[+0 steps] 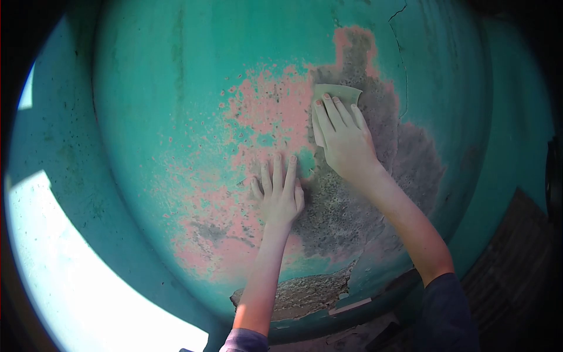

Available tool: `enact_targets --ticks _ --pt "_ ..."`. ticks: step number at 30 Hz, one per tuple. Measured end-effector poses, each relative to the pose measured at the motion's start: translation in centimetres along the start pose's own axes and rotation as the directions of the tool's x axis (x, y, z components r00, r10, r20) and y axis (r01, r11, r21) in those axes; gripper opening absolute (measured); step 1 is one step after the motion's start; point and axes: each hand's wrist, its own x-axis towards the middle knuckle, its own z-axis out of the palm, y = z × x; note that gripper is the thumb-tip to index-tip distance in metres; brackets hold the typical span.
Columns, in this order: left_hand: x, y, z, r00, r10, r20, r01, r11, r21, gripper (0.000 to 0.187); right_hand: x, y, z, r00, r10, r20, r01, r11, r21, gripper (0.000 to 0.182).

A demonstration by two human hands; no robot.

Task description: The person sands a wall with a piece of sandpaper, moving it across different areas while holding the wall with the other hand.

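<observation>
A green wall (146, 88) fills the view, its paint worn through to pink and grey patches. My right hand (347, 138) lies over a pale sheet of sandpaper (346, 91), pressing it flat against the grey bare patch (387, 117). The sheet's upper edge and left side stick out past the fingers. Lower and to the left, my left hand (278, 196) rests on the wall with fingers spread, holding nothing. Pink patches (270, 105) surround it. Pale dust covers both hands and forearms.
A broken hole (305, 296) with rough material inside opens at the wall's bottom. A thin crack (400, 53) runs down the upper right. Bright sunlight (76, 264) falls at the lower left. A dark corrugated-looking surface (510, 258) stands at the right.
</observation>
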Motion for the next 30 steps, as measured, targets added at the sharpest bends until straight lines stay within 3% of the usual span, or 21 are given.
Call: enact_targets --ticks 4,12,18,24,30 --pt "-0.1 -0.2 0.4 1.000 0.011 -0.020 -0.011 1.000 0.011 0.056 4.2 1.0 -0.1 0.997 0.025 -0.074 -0.026 1.000 -0.016 0.061" --pt "-0.2 -0.1 -0.1 1.000 -0.006 0.028 0.007 0.999 -0.034 0.057 -0.6 -0.1 -0.4 0.999 -0.030 0.030 0.031 0.999 -0.040 0.061" --pt "-0.2 -0.2 0.4 1.000 0.014 -0.028 -0.013 1.000 0.011 0.059 4.7 0.8 -0.3 0.999 0.021 -0.041 -0.021 1.000 0.012 0.064" --pt "-0.2 -0.1 0.1 1.000 0.009 0.003 -0.009 1.000 -0.011 0.059 -0.9 -0.9 -0.2 0.999 -0.024 0.043 0.021 0.998 0.056 0.062" --pt "-0.1 -0.1 0.7 1.000 0.003 -0.026 -0.002 1.000 0.023 0.059 3.7 0.4 0.2 1.000 0.010 -0.013 -0.010 1.000 -0.024 0.063"
